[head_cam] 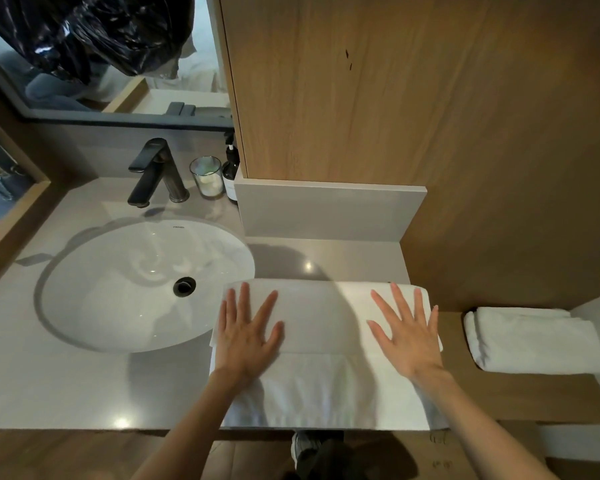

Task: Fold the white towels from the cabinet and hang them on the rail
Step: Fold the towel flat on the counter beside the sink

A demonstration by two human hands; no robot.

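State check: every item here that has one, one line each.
Middle towel: partly folded, flat on the counter.
Left hand: open, pressing it.
Right hand: open, pressing it.
Right towel: folded, set aside.
Faucet: no water running.
Sink: no water in it.
Pump bottle: upright.

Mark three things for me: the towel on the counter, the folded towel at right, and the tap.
towel on the counter (326, 327): head view, on its folded-over upper layer.
folded towel (534, 344): head view, middle of its top face.
tap (151, 181): head view, on its slanted black spout.
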